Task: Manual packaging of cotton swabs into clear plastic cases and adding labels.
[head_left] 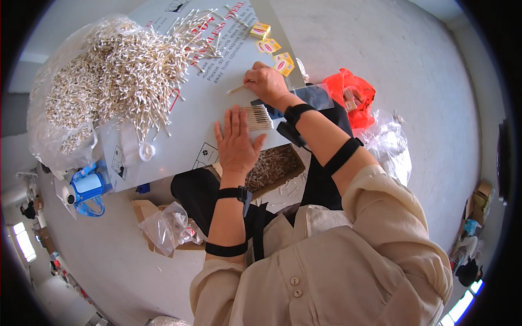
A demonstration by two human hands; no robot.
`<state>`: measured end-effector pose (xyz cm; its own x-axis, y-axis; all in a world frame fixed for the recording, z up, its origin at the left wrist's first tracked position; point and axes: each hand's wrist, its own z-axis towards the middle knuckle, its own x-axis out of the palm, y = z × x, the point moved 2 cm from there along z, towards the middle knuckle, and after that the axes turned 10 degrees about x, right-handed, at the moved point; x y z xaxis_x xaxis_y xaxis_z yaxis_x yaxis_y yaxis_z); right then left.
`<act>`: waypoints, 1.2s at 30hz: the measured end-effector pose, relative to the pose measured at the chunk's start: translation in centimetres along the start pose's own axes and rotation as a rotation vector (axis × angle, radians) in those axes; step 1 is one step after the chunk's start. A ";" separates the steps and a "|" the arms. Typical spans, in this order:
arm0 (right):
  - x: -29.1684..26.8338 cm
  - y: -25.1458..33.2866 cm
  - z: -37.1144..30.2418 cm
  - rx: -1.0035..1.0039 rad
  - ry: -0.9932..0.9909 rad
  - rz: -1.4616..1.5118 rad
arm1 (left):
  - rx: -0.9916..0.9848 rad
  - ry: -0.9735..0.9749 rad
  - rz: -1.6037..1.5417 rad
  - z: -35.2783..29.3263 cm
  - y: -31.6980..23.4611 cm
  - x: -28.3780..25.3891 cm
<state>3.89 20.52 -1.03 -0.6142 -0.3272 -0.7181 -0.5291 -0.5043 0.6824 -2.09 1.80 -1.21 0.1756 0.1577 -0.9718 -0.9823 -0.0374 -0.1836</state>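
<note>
My left hand [237,142] lies flat with its fingers stretched out over one end of a neat row of cotton swabs [258,117] near the table's front edge. The other end of the row shows beside that hand, the swabs side by side. Just beyond the row, my right hand [266,82] is closed in a pinch on a cotton swab [235,90] that points out to the left. A large heap of loose cotton swabs [138,70] spills from a clear plastic bag [41,117] on the left of the table.
Small yellow-and-white boxes [268,46] lie at the table's [185,141] right edge, near a clear plastic sleeve [315,96]. A white roll [146,151] and a blue bottle holder [88,186] sit at left. Below are an open carton [274,168] of swabs and a red bag [350,98].
</note>
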 end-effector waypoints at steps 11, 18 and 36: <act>-1.6 1.2 -8.9 0.124 -0.359 0.486 | 0.016 -0.073 -0.030 0.4 0.3 -0.5; 0.6 2.7 -9.4 0.202 -0.244 0.781 | -0.198 -0.662 -0.899 3.7 0.9 0.1; -1.7 -0.5 -8.4 0.287 -0.238 0.774 | -0.271 -0.683 -0.950 6.9 -3.5 2.3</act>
<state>10.05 14.62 -1.31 -0.9529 -0.3030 -0.0104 -0.0185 0.0238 0.9995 1.27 9.09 -1.80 0.6710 0.7224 -0.1673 -0.4190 0.1833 -0.8893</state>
